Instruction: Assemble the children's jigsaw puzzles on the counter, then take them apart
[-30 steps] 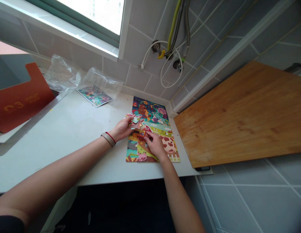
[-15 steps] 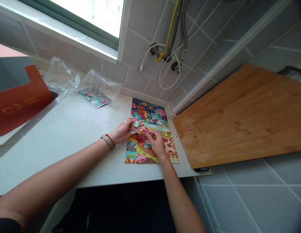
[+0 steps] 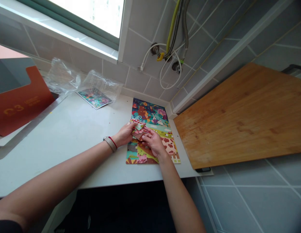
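Note:
My left hand (image 3: 126, 132), with a band and a red string at the wrist, is closed on several small colourful puzzle pieces (image 3: 139, 129). Against the same pieces, my right hand (image 3: 153, 141) pinches with thumb and fingers at their right side. Both hands are held over a picture puzzle (image 3: 171, 146) with farm animals, lying flat on the white countertop (image 3: 97, 168). Part of its middle is hidden by the hands and the pieces. Beyond it, adjoining its far edge, lies a dark forest picture (image 3: 150, 111).
A printed card (image 3: 94, 97) lies partly under clear plastic wrapping (image 3: 102, 82) near the wall. An orange-red box (image 3: 24, 103) stands at the left. On the right, a large wooden board (image 3: 237, 119) leans beside the puzzle. Hoses (image 3: 172, 29) hang from the wall taps.
My right hand has moved slightly left and up, its fingers now against the pieces in my left hand. The left hand has shifted slightly right with the pieces.

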`<state>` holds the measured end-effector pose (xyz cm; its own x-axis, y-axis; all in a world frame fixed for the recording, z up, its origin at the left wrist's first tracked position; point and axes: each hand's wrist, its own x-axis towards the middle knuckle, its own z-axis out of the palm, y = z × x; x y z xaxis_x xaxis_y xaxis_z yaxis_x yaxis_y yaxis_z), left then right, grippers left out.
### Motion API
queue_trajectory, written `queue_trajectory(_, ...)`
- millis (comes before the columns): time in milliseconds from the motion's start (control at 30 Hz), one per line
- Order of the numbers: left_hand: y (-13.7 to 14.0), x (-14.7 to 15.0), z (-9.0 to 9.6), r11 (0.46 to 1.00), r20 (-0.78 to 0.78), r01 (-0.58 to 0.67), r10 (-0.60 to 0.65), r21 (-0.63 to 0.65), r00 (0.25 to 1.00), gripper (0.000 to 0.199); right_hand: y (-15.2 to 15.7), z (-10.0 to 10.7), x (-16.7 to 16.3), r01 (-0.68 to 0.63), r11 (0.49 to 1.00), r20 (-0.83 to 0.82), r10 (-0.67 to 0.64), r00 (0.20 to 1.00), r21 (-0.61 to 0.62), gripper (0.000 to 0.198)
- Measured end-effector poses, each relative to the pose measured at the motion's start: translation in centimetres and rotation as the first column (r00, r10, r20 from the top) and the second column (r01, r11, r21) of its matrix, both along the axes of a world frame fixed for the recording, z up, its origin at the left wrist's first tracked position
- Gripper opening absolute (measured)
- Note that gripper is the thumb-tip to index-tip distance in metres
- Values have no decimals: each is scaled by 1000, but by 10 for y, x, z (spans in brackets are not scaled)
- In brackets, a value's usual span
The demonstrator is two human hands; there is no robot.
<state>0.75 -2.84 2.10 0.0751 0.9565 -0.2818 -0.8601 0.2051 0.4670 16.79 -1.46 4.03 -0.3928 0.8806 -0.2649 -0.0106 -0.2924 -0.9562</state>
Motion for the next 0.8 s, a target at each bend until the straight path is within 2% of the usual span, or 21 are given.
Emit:
queue_trajectory(100,0,1,4,999,-61,-45,44,-9,997,30,0,1,-2,23,998,27,-24,999,54,60)
queue_trajectory(200,-1,1,8,999,-28,-33,31,-42,999,31,1,-1,-2,77,991,67,-84,994,108,56)
queue_trajectory(300,-2,0,10,995,12,-72,73,-68,997,28,4,-4,-1,136,982,81,-148,986,134,50)
queue_trajectory(467,1,-1,7,987,19,-138,140,-85,990,19,11,-6,6,221,967,95,-234,967,129,51)
queue_trajectory(567,3,-3,5,982,25,-156,160,-109,987,19,18,-9,12,258,950,107,-279,954,175,47)
queue_trajectory(700,5,-6,6,974,28,-189,194,-126,981,20,25,-15,15,262,940,128,-294,947,216,44)
queue_trajectory(800,6,-9,8,972,28,-204,208,-121,978,18,26,-20,13,211,946,140,-250,958,245,53)
